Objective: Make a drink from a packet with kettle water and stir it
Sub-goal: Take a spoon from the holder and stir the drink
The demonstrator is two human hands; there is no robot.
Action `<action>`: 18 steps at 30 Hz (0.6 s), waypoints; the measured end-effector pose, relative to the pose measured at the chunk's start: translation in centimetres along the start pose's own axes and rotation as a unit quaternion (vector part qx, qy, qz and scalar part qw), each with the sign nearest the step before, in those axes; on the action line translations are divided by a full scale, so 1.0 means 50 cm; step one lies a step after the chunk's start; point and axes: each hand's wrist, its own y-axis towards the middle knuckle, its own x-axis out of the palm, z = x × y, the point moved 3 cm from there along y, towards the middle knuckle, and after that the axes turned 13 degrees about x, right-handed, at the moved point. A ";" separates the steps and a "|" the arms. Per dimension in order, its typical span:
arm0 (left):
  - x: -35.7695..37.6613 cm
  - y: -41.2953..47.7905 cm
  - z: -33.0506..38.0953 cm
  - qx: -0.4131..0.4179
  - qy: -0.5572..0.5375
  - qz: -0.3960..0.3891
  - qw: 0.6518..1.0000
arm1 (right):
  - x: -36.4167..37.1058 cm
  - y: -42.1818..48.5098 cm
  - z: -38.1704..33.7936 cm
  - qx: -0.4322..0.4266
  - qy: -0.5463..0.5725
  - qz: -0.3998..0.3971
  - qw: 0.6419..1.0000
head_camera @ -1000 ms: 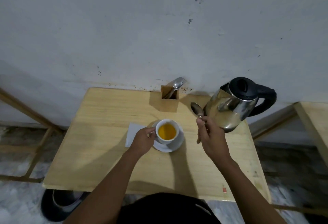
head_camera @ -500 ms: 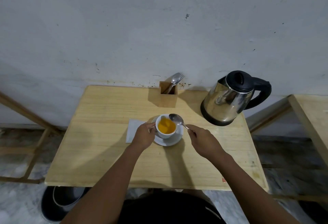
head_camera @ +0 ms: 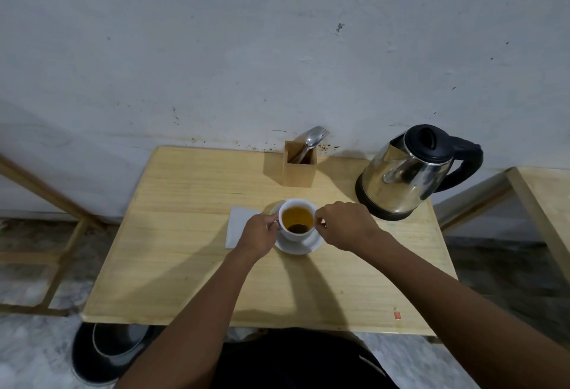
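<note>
A white cup (head_camera: 293,233) of amber drink stands on a white saucer (head_camera: 303,245) in the middle of the wooden table (head_camera: 191,253). My left hand (head_camera: 257,233) grips the cup's handle on its left side. My right hand (head_camera: 347,223) pinches a spoon (head_camera: 300,228) at the cup's right rim, and the spoon's bowl sits sunk in the drink. A steel kettle (head_camera: 410,172) with a black lid and handle stands at the back right of the table.
A white packet or napkin (head_camera: 237,225) lies left of the saucer, partly under my left hand. A wooden holder (head_camera: 300,168) with cutlery stands against the wall. A second table (head_camera: 546,200) is at the right. A dark bin (head_camera: 108,351) sits on the floor.
My right hand carried the spoon from beside the kettle down to the cup and dipped its bowl into the drink. My left hand kept hold of the cup's handle.
</note>
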 end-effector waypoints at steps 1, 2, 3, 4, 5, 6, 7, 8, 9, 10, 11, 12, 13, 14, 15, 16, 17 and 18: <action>0.000 0.001 -0.001 0.000 0.004 -0.003 1.000 | -0.002 0.009 -0.009 -0.007 -0.008 -0.001 1.000; 0.000 0.001 -0.001 0.000 0.007 -0.005 1.000 | -0.002 0.019 -0.018 -0.012 -0.018 0.001 1.000; 0.000 0.002 -0.001 -0.002 0.006 -0.005 1.000 | -0.003 0.028 -0.024 -0.013 -0.029 0.004 0.999; 0.000 0.002 -0.001 -0.003 0.008 -0.007 1.000 | -0.004 0.036 -0.028 -0.010 -0.040 0.006 0.999; 0.001 0.003 -0.002 -0.005 0.011 -0.008 1.000 | -0.007 0.044 -0.031 -0.004 -0.047 0.006 0.999; 0.001 0.003 -0.001 -0.005 0.015 -0.009 1.000 | -0.011 0.051 -0.031 0.003 -0.053 0.008 0.999; 0.001 0.004 -0.002 -0.004 0.016 -0.010 1.000 | -0.015 0.058 -0.030 0.010 -0.060 0.012 0.998; 0.001 0.004 -0.001 -0.002 0.016 -0.010 1.000 | -0.020 0.064 -0.029 0.017 -0.068 0.014 0.997; 0.001 0.005 -0.002 0.000 0.015 -0.010 1.000 | -0.025 0.068 -0.028 0.021 -0.075 0.012 0.997; 0.000 0.005 -0.001 0.000 0.014 -0.009 1.000 | -0.031 0.071 -0.027 0.021 -0.082 0.006 0.996; 0.000 0.004 -0.001 -0.001 0.014 -0.009 1.000 | -0.036 0.072 -0.028 0.019 -0.087 -0.001 0.996; -0.001 0.004 -0.002 -0.002 0.014 -0.011 1.000 | -0.040 0.072 -0.028 0.017 -0.090 -0.010 0.996; -0.001 0.004 -0.002 -0.001 0.013 -0.014 1.000 | -0.043 0.072 -0.029 0.016 -0.091 -0.019 0.996; -0.001 0.004 -0.002 0.001 0.013 -0.017 1.000 | -0.045 0.071 -0.032 0.014 -0.091 -0.029 0.995; -0.001 0.004 -0.002 0.004 0.014 -0.019 1.000 | -0.047 0.070 -0.035 0.010 -0.089 -0.038 0.995; -0.001 0.005 -0.002 0.006 0.012 -0.019 1.000 | -0.046 0.069 -0.040 0.005 -0.083 -0.046 0.995; -0.001 0.005 -0.003 0.007 0.010 -0.018 1.000 | -0.045 0.068 -0.045 0.001 -0.071 -0.055 0.996; -0.002 0.005 -0.003 0.007 0.008 -0.017 1.000 | -0.044 0.069 -0.049 0.001 -0.057 -0.060 0.997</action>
